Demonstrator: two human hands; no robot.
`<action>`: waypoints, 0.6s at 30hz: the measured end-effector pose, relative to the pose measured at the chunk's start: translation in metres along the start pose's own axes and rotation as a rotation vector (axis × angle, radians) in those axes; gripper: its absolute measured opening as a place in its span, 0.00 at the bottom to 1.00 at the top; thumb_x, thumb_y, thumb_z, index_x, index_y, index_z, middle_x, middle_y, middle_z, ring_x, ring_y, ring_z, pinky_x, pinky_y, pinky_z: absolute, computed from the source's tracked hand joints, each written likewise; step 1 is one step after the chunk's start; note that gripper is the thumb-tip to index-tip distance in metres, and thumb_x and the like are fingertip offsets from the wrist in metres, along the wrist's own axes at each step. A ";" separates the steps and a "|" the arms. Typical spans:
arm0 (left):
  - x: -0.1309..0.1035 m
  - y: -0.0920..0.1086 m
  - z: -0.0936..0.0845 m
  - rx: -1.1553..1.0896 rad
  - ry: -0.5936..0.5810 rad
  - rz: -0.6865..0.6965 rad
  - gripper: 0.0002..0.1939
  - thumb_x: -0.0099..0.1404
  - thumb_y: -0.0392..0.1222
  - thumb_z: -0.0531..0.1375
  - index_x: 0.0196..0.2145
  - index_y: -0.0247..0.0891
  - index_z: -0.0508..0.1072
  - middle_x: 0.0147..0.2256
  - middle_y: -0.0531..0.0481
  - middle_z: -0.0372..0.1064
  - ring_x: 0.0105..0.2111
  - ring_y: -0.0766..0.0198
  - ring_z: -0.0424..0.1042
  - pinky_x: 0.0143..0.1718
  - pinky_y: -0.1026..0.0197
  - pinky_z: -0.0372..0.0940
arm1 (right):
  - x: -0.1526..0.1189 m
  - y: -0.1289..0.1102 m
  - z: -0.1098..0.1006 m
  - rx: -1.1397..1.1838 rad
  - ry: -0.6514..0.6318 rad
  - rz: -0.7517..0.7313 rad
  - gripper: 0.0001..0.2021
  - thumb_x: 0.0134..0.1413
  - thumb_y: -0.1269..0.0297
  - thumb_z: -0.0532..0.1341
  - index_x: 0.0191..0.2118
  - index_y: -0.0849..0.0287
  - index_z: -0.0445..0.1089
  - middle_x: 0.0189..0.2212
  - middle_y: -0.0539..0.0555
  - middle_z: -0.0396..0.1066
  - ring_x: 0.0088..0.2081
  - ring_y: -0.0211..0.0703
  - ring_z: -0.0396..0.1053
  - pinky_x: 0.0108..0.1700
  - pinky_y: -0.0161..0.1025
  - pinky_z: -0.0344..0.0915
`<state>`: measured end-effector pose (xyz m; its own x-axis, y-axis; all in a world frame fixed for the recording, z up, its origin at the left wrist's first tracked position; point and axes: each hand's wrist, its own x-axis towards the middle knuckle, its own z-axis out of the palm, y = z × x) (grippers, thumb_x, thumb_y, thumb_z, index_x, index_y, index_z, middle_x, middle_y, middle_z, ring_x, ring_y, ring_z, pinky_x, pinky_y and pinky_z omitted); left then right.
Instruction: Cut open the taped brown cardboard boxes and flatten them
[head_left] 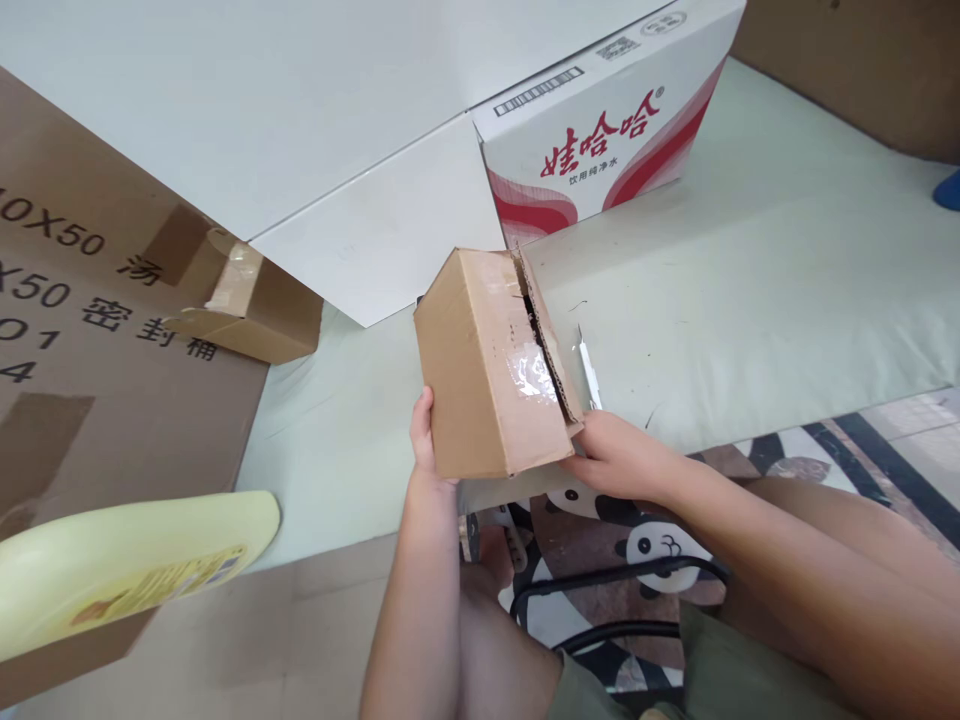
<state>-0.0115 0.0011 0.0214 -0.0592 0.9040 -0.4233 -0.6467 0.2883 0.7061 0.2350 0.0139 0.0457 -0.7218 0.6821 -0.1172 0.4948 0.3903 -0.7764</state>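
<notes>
A small brown cardboard box (480, 370) is held tilted over the pale cloth by both hands. Clear tape shines on its side, and a dark gap runs along its right edge beside a loose flap. My left hand (424, 435) grips the lower left side, its thumb on the cardboard and the other fingers hidden behind. At the lower right corner, my right hand (600, 455) is closed on the box, with its fingertips partly hidden. Just right of the box a white utility knife (589, 372) lies on the cloth.
Behind stand a large white box (375, 210) and a red-and-white carton (600, 150). Another small brown box (281, 315) sits left, beside a big printed carton (202, 400). A pale yellow bottle (150, 555) juts in at lower left. A blue object (948, 191) shows far right.
</notes>
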 end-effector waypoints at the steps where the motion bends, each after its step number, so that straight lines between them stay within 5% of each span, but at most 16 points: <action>1: 0.000 0.000 0.001 0.003 -0.001 -0.006 0.26 0.62 0.61 0.60 0.50 0.40 0.75 0.44 0.46 0.79 0.49 0.49 0.77 0.52 0.49 0.69 | 0.000 0.000 0.000 0.000 0.001 0.001 0.12 0.59 0.68 0.54 0.30 0.58 0.74 0.31 0.56 0.77 0.38 0.49 0.75 0.39 0.38 0.66; 18: 0.001 0.000 0.000 -0.006 -0.005 -0.007 0.25 0.62 0.60 0.60 0.49 0.41 0.76 0.44 0.46 0.79 0.50 0.48 0.76 0.51 0.49 0.69 | 0.000 0.001 0.000 0.013 0.008 0.019 0.11 0.58 0.67 0.55 0.32 0.57 0.76 0.32 0.56 0.77 0.38 0.49 0.74 0.38 0.39 0.66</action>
<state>-0.0120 0.0015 0.0209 -0.0504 0.9036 -0.4254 -0.6514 0.2932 0.6998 0.2361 0.0143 0.0450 -0.7084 0.6943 -0.1265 0.5016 0.3693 -0.7823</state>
